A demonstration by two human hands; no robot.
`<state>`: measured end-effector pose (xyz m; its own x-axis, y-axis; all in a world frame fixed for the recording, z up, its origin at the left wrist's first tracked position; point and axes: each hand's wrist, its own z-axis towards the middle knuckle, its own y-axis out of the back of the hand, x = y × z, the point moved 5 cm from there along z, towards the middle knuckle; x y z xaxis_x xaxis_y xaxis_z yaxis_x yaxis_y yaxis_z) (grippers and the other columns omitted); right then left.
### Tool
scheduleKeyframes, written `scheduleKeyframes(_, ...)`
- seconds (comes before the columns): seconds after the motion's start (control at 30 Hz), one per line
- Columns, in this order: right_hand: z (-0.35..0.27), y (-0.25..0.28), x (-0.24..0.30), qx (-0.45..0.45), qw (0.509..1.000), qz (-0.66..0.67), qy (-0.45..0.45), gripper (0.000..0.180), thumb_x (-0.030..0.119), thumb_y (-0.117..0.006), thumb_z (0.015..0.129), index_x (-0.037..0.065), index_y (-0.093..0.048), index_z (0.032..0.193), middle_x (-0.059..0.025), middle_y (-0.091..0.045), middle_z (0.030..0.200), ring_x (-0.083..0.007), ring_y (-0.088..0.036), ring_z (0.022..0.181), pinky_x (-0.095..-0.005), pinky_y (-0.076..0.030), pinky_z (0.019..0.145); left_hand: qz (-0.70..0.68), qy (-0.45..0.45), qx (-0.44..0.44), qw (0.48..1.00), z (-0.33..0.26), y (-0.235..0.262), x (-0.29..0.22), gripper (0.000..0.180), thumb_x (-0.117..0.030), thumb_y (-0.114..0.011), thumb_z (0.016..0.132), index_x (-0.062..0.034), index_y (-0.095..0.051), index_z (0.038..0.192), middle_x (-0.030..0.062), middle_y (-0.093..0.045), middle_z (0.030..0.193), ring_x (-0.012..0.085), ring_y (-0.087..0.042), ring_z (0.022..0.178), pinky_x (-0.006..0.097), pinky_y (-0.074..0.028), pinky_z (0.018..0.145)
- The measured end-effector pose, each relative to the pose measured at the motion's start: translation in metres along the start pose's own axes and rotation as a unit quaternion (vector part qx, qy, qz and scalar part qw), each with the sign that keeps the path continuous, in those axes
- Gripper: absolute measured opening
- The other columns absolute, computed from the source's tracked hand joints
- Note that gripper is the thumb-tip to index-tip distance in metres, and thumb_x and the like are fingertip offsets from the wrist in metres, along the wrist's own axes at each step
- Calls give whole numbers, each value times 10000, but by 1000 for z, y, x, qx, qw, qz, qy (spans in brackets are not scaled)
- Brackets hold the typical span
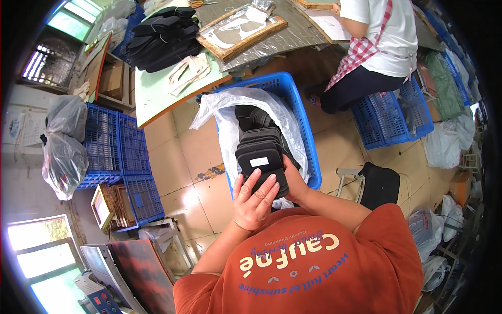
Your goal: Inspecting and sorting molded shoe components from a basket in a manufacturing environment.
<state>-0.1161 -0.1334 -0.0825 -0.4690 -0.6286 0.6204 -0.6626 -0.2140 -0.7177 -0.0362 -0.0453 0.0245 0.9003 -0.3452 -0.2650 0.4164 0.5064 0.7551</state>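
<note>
Both my hands hold a stack of black shoe insoles (pixel 260 157) with a small white label on the top one. My left hand (pixel 254 200) presses against the near end of the stack, fingers spread over it. My right hand (pixel 293 180) grips the stack from the right side and below, mostly hidden behind it. The stack hangs over a blue plastic basket (pixel 306 131) lined with a clear plastic bag (pixel 225 112), with more black insoles (pixel 251 118) lying inside.
A second person in a white top and checked apron (pixel 374 39) sits on a blue crate (pixel 392 118) at the upper right. A table at the top carries a pile of black insoles (pixel 162 36) and a wooden frame (pixel 243 29). Blue crates (pixel 112 146) and filled bags (pixel 65 144) stand at the left.
</note>
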Motion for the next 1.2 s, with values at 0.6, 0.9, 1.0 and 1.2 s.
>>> scheduleKeyframes(0.6,6,27,-6,-32,978,-191,78,843,122,-794,736,-26,-279,1386,-147,-540,1258,-199,-538,1139,-303,-429,976,-107,119,97,982,31,11,19,402,-81,-713,507,-150,-641,897,133,-540,1218,399,-459,1172,531,-339,966)
scheduleKeyframes(0.9,3,20,-2,-34,985,-151,71,754,94,-744,791,-18,-284,1378,-138,-529,1257,-195,-533,1138,-305,-436,977,-40,64,92,993,20,11,15,489,-42,-716,543,-184,-669,1008,36,-581,1120,283,-529,980,432,-397,789)
scheduleKeyframes(1.0,-1,7,6,-38,996,-65,40,693,67,-703,823,-15,-285,1369,-136,-519,1257,-194,-532,1132,-313,-449,971,-12,18,64,998,15,10,7,494,-25,-706,606,-152,-661,1081,34,-595,1099,247,-557,958,416,-398,793)
scheduleKeyframes(1.2,3,17,-4,-43,997,55,-18,548,46,-605,884,-7,-317,1346,-135,-535,1230,-197,-567,1079,-319,-495,924,-22,-1,23,999,4,8,2,424,-25,-711,646,-157,-673,1048,46,-627,1117,257,-570,987,399,-409,802)
